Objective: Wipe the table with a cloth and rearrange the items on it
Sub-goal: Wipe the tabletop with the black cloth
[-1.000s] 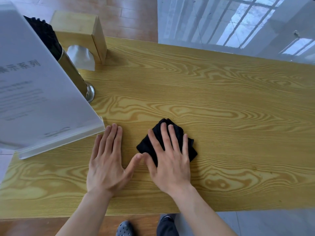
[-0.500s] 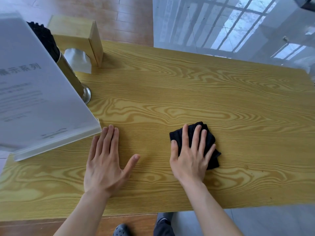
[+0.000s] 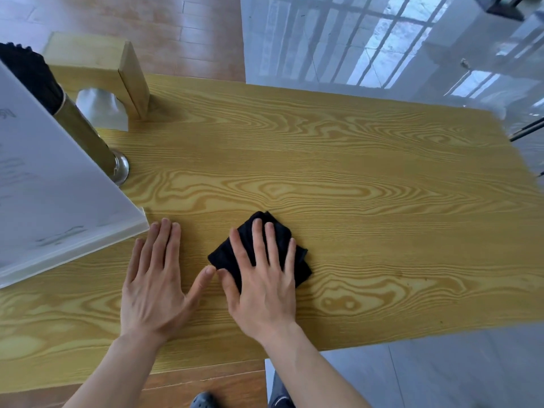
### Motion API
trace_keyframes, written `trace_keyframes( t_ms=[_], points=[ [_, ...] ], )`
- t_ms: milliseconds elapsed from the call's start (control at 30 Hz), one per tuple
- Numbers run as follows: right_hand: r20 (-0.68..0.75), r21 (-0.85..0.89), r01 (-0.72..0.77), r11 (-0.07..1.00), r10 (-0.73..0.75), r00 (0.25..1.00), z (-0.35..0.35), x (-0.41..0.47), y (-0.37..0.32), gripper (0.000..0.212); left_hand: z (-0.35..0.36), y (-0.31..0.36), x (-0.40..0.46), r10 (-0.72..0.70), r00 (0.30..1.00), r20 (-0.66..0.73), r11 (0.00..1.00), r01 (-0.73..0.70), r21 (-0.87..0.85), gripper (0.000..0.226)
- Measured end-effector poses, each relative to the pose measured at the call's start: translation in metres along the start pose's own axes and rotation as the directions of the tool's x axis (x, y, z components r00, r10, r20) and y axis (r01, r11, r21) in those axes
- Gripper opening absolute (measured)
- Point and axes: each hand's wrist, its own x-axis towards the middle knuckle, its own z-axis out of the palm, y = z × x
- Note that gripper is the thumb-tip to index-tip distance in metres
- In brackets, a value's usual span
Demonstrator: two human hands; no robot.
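A folded black cloth (image 3: 299, 262) lies on the yellow wood-grain table (image 3: 353, 178), near its front middle. My right hand (image 3: 262, 278) presses flat on the cloth with the fingers spread, covering most of it. My left hand (image 3: 156, 284) rests flat on the bare tabletop just left of the cloth, fingers apart, its thumb tip almost touching my right thumb. At the left stand a white sign holder (image 3: 50, 201), a metal cylinder with black sticks (image 3: 82, 136) and a wooden tissue box (image 3: 97, 72).
The sign holder's lower corner sits just above my left fingertips. The table's right half is bare wood. Beyond the far edge are a wooden floor and glossy grey tiles. My shoe (image 3: 203, 401) shows below the near edge.
My right hand slid the cloth to the right and has now brought it back left, close beside my left hand. My left hand stayed flat in place.
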Motion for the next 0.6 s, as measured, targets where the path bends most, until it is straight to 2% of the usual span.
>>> trace_keyframes(
  t_ms=[233,600],
  points=[
    [0.006,0.049,0.103,0.993,-0.104,0.995,-0.008,-0.013,0.044,0.063,-0.002,0.036,0.003,0.042,0.999,-0.02,0.998,-0.041,0.039,0.097],
    [-0.021,0.016,-0.027,1.0,0.027,0.999,-0.027,-0.048,0.154,0.063,0.037,0.139,-0.005,0.138,0.989,0.055,0.989,-0.14,0.042,0.093]
  ],
)
